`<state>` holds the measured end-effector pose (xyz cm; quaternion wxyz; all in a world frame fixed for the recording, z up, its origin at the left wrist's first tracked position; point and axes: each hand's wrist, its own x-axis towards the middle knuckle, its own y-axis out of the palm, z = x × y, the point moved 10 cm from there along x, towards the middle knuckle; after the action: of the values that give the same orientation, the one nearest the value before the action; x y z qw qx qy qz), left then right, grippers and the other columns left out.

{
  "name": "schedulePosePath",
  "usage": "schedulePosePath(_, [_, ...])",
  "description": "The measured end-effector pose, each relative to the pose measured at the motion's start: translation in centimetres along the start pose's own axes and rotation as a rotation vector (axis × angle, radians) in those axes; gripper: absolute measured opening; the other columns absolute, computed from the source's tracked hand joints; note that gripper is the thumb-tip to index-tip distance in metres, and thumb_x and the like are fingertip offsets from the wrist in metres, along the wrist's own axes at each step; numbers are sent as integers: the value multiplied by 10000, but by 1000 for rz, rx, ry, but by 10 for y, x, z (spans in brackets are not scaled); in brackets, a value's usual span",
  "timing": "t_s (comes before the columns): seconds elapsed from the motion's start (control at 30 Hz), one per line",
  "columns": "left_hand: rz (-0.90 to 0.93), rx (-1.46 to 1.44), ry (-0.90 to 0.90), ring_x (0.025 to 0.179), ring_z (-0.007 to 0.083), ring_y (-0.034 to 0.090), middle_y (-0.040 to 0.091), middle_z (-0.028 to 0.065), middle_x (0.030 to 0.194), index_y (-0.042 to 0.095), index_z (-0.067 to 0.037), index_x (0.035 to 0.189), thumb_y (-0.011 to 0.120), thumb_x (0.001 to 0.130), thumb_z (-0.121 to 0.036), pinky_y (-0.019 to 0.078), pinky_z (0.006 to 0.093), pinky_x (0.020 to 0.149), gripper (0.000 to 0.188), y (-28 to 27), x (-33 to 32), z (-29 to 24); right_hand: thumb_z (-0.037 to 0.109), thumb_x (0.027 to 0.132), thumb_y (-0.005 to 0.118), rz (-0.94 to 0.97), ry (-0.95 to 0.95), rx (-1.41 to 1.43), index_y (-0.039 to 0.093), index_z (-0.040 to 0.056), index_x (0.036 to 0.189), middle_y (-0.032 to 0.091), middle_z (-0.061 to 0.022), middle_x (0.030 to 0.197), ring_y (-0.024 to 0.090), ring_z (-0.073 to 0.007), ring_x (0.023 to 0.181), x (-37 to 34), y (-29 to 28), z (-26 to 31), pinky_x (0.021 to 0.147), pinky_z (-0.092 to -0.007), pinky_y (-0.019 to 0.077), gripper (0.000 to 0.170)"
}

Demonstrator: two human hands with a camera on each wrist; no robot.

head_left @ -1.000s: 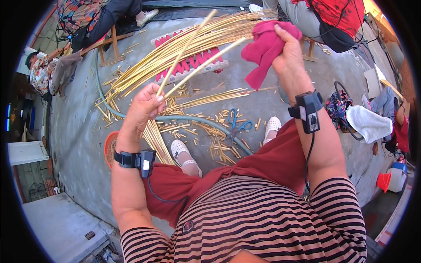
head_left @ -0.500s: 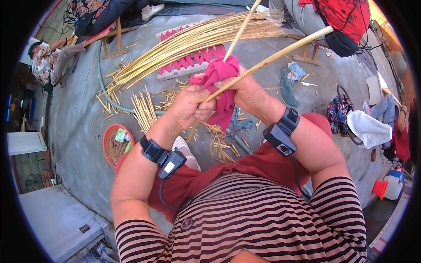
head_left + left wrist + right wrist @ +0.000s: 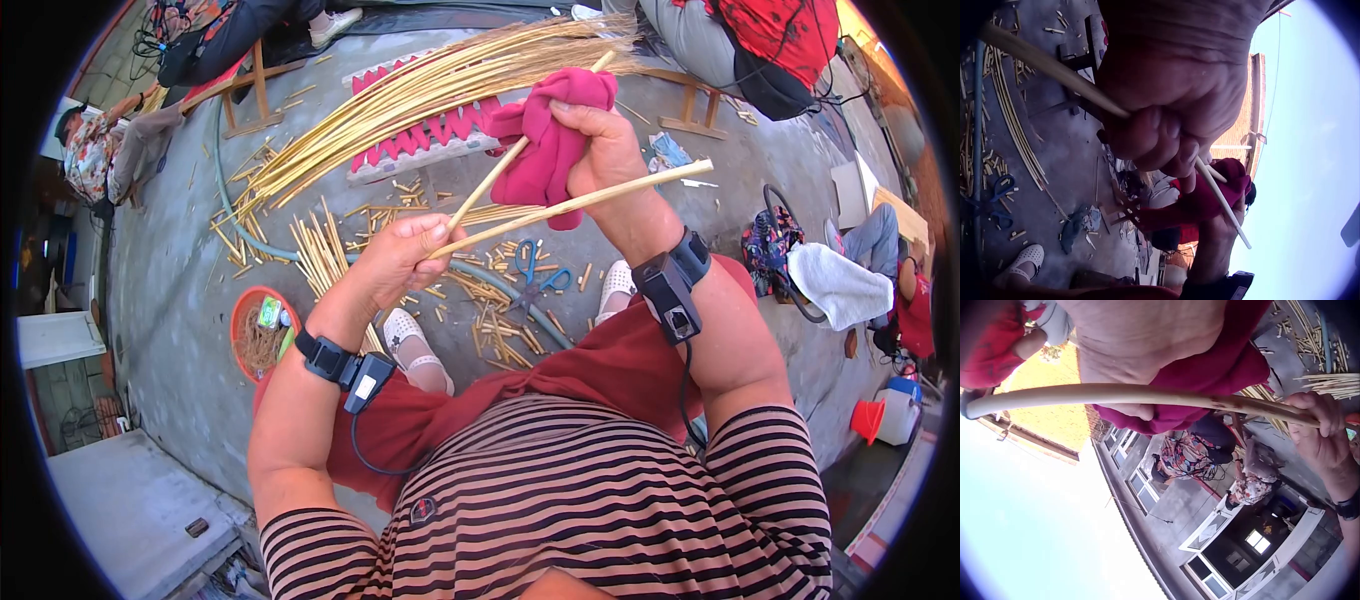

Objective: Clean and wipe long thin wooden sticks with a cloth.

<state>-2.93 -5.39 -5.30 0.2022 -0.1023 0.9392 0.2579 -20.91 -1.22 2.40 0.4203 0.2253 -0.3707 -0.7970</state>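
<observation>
The left hand (image 3: 405, 255) pinches two pale stalks near their lower ends, and they fan apart from its fingers. One stalk (image 3: 630, 184) slants right, passing below the right hand. The other stalk (image 3: 487, 184) rises into a crimson cloth (image 3: 545, 150). Around that stalk, close to its upper end, the right hand (image 3: 612, 160) grips the cloth; the stalk's tip shows above it. In the left wrist view the left hand (image 3: 1172, 94) has its fingers curled round the stalks. The right wrist view has the cloth (image 3: 1210, 381) bunched under the right hand (image 3: 1147, 337).
A bundle of long stalks (image 3: 400, 105) lies across a rack with crimson strips (image 3: 430, 135). Cut pieces, blue-handled scissors (image 3: 540, 280) and a hose (image 3: 235, 215) are on the ground. An orange basket (image 3: 240, 335) stands left. Other people sit at the upper edges and far right.
The right hand with the cloth first came down to the left hand, then slid up and right along one stalk. The left hand has shifted slightly left since the middle frame.
</observation>
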Motion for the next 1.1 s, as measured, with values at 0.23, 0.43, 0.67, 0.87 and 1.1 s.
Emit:
schedulePosePath(0.23, [-38, 130, -29, 433, 22, 268, 373, -57, 540, 555, -34, 897, 569, 882, -377, 190, 175, 385, 343, -27, -19, 14, 66, 843, 516, 20, -103, -89, 501, -10, 1086, 583, -172, 1078, 576, -328, 1008, 9, -19, 29, 943, -492, 427, 255])
schedulePosePath(0.43, [-181, -51, 234, 429, 30, 287, 393, -49, 569, 533, -59, 869, 535, 913, -302, 228, 177, 369, 247, -83, -49, -26, 99, 867, 511, -279, -326, 107, 513, 10, 1086, 570, -149, 1127, 532, -314, 1081, 17, -53, 104, 1001, -504, 359, 236])
schedulePosePath(0.67, [-289, -193, 490, 476, 76, 392, 443, -1, 621, 494, -77, 944, 475, 937, -201, 337, 208, 430, 126, -64, -33, -61, 261, 923, 501, 53, 68, 71, 501, 1, 1138, 558, -128, 1171, 525, -276, 1105, -3, 1, -25, 1001, -448, 372, 337])
schedulePosePath(0.87, [-220, -7, 136, 456, 79, 368, 432, -15, 603, 484, -113, 826, 435, 889, -99, 283, 229, 410, 82, 10, 14, 9, 14, 785, 617, 0, 359, -291, 514, 44, 1023, 596, -73, 856, 603, -160, 787, -40, 9, -101, 692, -285, 510, 261])
schedulePosePath(1.1, [-222, 95, 126, 441, 24, 277, 383, -43, 596, 466, -120, 849, 469, 947, -228, 217, 176, 378, 146, 8, 11, -29, -35, 772, 599, -7, 158, -140, 544, 23, 953, 608, -71, 859, 616, -172, 740, -20, 22, -76, 672, -300, 521, 198])
